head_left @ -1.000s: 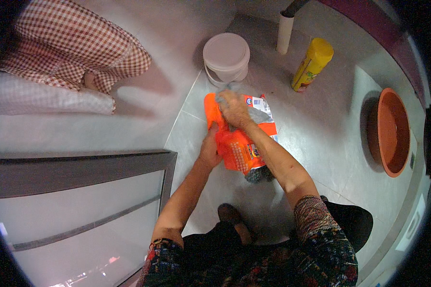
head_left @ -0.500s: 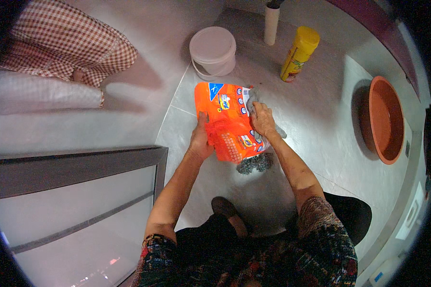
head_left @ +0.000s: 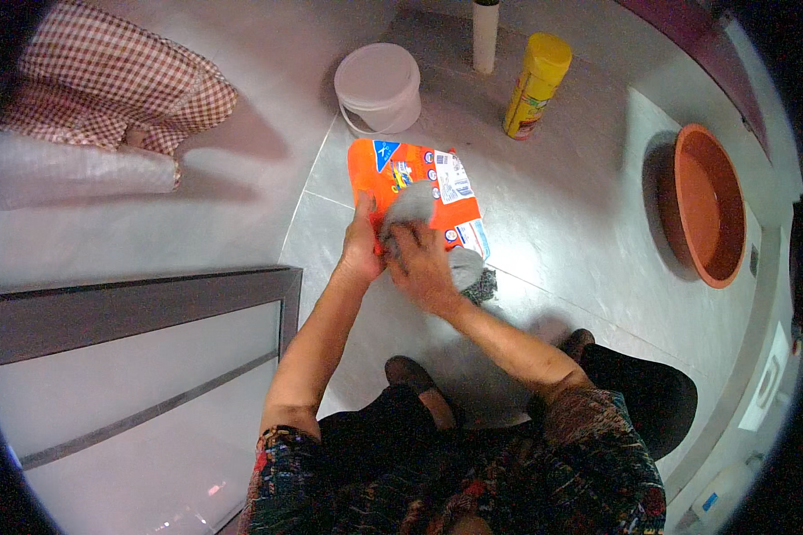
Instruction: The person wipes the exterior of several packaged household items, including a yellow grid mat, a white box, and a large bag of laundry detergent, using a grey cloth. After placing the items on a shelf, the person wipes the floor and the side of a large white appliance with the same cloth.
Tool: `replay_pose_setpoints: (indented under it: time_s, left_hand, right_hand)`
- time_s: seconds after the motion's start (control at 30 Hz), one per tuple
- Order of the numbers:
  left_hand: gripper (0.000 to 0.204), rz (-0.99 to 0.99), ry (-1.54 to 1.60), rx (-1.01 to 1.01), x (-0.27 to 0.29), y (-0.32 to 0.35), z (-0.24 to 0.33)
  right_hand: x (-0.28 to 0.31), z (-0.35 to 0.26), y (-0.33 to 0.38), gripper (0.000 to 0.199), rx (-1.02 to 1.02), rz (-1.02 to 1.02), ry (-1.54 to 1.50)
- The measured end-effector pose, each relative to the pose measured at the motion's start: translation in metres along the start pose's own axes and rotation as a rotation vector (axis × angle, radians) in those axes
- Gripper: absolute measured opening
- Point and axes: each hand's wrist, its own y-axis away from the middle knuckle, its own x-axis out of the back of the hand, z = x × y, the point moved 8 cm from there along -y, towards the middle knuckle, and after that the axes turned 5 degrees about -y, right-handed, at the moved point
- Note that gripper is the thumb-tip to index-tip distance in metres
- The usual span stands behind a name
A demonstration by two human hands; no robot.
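Observation:
An orange detergent pouch with a blue corner and a white label hangs over the floor in front of me. My left hand is closed on its left edge, thumb across the front. Bunched under the fingers of my right hand is a grey cloth, pressed on the pouch's lower left part close to my left hand. One end of the cloth droops below the right hand. Partly hidden behind that hand, a dark speckled clump shows on the floor.
A lidded white bucket, a white tube and a yellow canister stand beyond the pouch. An orange basin leans at the right wall. On the left are a framed glass panel and checked fabric.
My right hand and the cloth have swept from the pouch's right edge to its lower left, uncovering the white label. The left hand keeps its hold. The view has shifted slightly.

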Motion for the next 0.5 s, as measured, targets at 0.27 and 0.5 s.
replay_pose_setpoints:
  time_s: [0.27, 0.5]
  left_hand:
    - [0.062, -0.132, 0.164, -0.017, -0.001, -0.006, -0.006]
    - [0.058, -0.098, 0.131, -0.007, -0.007, -0.004, -0.007]
  right_hand:
    - [0.021, 0.126, 0.033, 0.043, -0.518, -0.049, 0.286]
    - [0.035, 0.199, 0.04, 0.034, -0.764, -0.15, 0.204]
